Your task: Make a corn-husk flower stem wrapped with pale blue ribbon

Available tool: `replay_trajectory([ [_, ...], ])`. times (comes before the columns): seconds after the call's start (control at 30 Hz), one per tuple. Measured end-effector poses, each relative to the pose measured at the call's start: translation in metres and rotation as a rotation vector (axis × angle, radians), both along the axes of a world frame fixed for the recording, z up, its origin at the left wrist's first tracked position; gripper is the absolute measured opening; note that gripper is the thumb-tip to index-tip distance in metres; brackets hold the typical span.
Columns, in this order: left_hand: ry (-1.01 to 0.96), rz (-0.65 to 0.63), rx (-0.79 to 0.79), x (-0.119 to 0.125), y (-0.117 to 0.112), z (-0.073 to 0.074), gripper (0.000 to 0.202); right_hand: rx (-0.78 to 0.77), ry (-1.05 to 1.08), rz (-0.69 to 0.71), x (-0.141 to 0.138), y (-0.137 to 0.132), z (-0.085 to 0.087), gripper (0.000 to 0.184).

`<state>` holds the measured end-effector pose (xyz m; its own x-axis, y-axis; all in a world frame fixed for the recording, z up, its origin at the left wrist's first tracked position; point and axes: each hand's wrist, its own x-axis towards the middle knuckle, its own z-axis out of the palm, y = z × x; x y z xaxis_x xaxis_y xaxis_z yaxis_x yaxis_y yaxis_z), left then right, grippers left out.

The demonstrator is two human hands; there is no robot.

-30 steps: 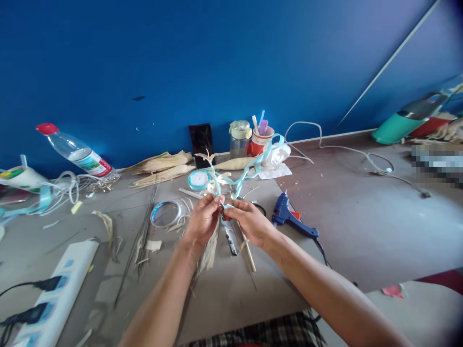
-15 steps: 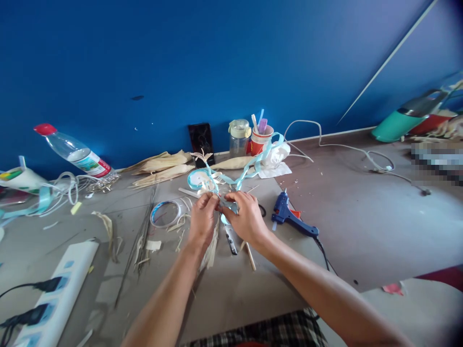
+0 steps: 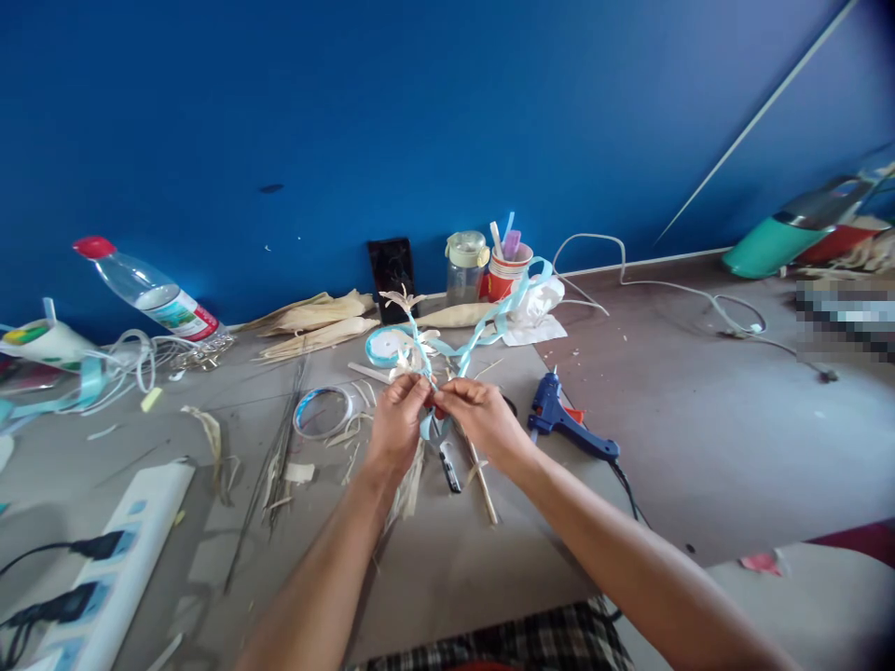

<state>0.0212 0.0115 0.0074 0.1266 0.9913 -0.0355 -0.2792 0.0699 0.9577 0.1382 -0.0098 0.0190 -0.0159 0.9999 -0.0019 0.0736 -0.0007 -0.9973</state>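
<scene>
My left hand [image 3: 397, 424] pinches a thin flower stem [image 3: 419, 345] wrapped in light blue ribbon. A pale flower [image 3: 402, 299] that looks made of corn husk tops it, and more pale petals show lower beside the stem. Close against the left fingertips, my right hand [image 3: 484, 417] is closed in a pinch on the light blue ribbon [image 3: 482, 328]. A loop of ribbon [image 3: 432, 427] hangs under the fingers, and another length runs back toward the paper cup. The exact spot where the ribbon meets the stem is hidden by my fingertips.
A blue glue gun [image 3: 570, 419] lies to the right. On the left are a tape roll [image 3: 323, 413], thin wires [image 3: 283, 447] and a power strip [image 3: 118, 568]. Corn husks [image 3: 314, 321], a phone [image 3: 392, 280], a jar [image 3: 465, 266] and a paper cup [image 3: 504, 275] line the wall.
My right fingers have closed into a pinch and come up against my left fingertips. The flower has shifted slightly right, and the ribbon loop below the hands has changed shape.
</scene>
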Motion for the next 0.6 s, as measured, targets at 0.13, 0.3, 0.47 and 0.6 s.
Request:
replay_trajectory([
  [0.13, 0.185, 0.110, 0.065, -0.004, 0.001, 0.000, 0.020, 0.064, -0.061, 0.019, 0.008, 0.000, 0.002, 0.020],
  [0.3, 0.127, 0.107, 0.047, -0.005, 0.005, -0.006, 0.020, -0.085, 0.146, 0.055, 0.015, 0.005, 0.003, 0.023],
  [0.47, -0.051, 0.049, -0.035, -0.003, 0.005, -0.005, 0.016, -0.273, 0.279, 0.134, 0.019, 0.009, 0.001, 0.024],
  [0.6, -0.104, 0.028, -0.060, -0.002, 0.004, -0.002, 0.014, -0.313, 0.306, 0.176, 0.018, 0.009, 0.001, 0.022],
])
